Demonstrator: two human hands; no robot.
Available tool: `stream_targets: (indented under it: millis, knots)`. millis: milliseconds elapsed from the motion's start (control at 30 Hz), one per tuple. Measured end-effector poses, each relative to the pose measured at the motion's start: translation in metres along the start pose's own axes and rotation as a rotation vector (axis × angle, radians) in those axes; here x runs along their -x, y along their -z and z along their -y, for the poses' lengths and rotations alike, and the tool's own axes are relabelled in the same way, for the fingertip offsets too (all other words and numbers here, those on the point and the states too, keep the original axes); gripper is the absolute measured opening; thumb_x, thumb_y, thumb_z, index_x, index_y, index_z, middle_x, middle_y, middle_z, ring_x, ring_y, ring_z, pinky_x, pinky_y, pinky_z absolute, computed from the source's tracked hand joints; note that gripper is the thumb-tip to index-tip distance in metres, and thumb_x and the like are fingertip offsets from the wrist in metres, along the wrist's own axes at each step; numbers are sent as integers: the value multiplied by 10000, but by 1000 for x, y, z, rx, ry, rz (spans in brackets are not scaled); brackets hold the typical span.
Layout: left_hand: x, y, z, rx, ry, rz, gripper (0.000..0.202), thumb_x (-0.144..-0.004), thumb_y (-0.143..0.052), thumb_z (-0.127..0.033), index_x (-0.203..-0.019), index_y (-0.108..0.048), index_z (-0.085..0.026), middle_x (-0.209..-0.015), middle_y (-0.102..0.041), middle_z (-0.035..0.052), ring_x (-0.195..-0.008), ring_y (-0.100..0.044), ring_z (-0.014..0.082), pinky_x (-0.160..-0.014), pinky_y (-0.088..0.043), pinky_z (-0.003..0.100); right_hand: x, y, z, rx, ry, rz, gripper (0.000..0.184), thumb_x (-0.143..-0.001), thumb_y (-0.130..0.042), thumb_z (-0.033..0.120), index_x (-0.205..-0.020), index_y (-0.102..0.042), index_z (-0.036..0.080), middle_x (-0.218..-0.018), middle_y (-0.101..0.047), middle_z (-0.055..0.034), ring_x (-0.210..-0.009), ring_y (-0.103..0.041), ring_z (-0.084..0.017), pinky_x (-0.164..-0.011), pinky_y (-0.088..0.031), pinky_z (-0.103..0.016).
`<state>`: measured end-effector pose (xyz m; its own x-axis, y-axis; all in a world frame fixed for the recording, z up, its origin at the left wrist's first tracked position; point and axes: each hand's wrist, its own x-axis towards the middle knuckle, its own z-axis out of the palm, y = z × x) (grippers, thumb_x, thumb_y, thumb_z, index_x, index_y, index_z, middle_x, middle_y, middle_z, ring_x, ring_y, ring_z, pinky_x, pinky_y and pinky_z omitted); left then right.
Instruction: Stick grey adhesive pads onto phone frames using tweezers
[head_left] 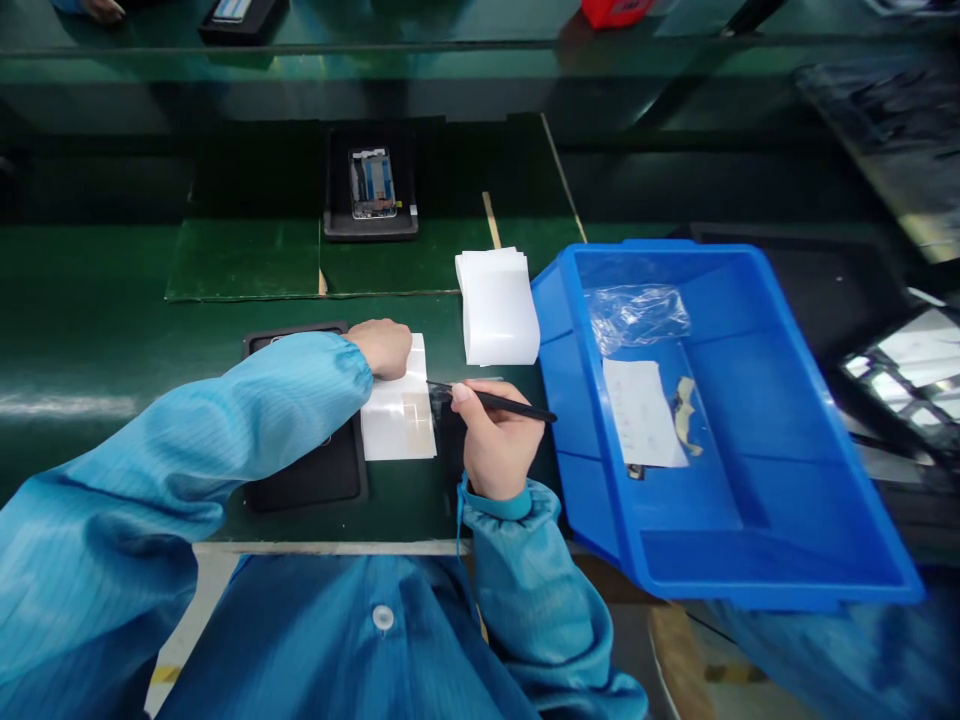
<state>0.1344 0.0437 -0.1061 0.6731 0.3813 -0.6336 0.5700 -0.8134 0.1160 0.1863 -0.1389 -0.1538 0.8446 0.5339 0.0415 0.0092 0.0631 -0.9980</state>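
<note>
A glossy white sheet (391, 425) with pale tan squares, like a sticker sheet, lies partly over a black tray (307, 480). My left hand (381, 348) is closed at the upper part of the sheet, fingers curled down onto it and mostly hidden. In my right hand (499, 440) is a pair of black tweezers (517, 405), pinched between thumb and fingers. Its thin tip points left to the sheet's right edge. My left forearm covers much of the black tray and whatever it holds.
A stack of white sheets (499, 310) lies beyond my right hand. On the right, a blue bin (787, 440) holds clear plastic film, paper and scraps. Farther back, an opened phone (373, 184) rests in a black tray (341, 228). Another person's hand (105, 10) shows at top left.
</note>
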Motion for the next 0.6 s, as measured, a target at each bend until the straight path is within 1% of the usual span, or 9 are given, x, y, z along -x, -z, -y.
stream_targets:
  millis: [133, 233, 500, 600]
  knots:
    - [1, -3, -4, 1, 38, -27, 419, -712, -689, -164, -1127, -723, -125, -1019, -724, 200, -984, -701, 305, -811, -571, 319, -1, 2, -2, 14, -4, -3, 158, -758, -821, 312, -829, -739, 197, -772, -708, -26, -675, -665, -175, -640, -547, -320]
    - [3, -3, -7, 5, 57, -41, 426, -713, -707, -179, -1136, -722, -132, -1033, -720, 204, -988, -704, 304, -815, -574, 320, -2, 3, -4, 16, 0, -5, 175, -757, -824, 326, -827, -736, 192, -767, -703, -27, -666, -662, -175, -628, -543, -319]
    - [7, 2, -6, 34, 68, -53, 435, -684, -696, -132, -1118, -724, -111, -1054, -714, 218, -999, -697, 349, -786, -585, 396, -2, 5, -2, 36, 4, -11, 185, -752, -833, 324, -835, -737, 190, -745, -695, -21, -656, -645, -168, -627, -531, -314]
    - [6, 1, -3, 55, 61, -67, 421, -677, -698, -142, -1096, -730, -112, -1043, -716, 214, -983, -699, 352, -768, -583, 399, -3, 4, 1, 42, 6, -18, 181, -748, -837, 320, -828, -738, 191, -753, -699, -22, -663, -650, -171, -631, -529, -313]
